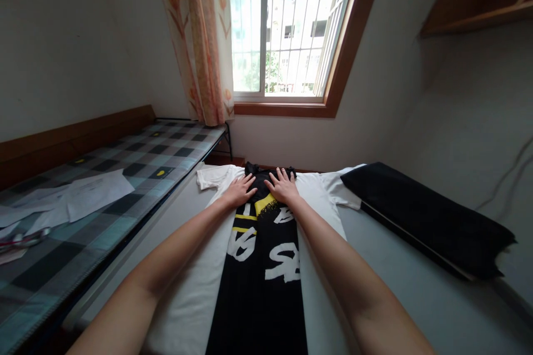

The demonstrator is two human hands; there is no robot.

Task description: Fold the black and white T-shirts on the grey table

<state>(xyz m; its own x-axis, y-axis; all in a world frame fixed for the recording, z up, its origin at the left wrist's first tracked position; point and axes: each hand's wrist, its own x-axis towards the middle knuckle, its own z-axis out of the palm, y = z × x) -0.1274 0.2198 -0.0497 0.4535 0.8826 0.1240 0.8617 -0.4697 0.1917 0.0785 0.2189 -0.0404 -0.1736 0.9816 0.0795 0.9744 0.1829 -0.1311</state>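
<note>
A black shirt (262,299) with white lettering and yellow patches lies folded into a long narrow strip. Beneath it a white T-shirt (320,199) is spread flat, its sleeves reaching out to both sides. My left hand (240,189) rests on the left edge of the black shirt near its far end, fingers stretched out. On the right part of that same end lies my right hand (283,184), palm down with fingers spread. Neither hand grips the cloth.
A bed with a checked mattress (183,147) runs along the left, with loose papers (94,194) on it. To the right a folded black item (428,216) lies on the grey surface (416,294). Ahead are a curtain (208,39) and a barred window (295,33).
</note>
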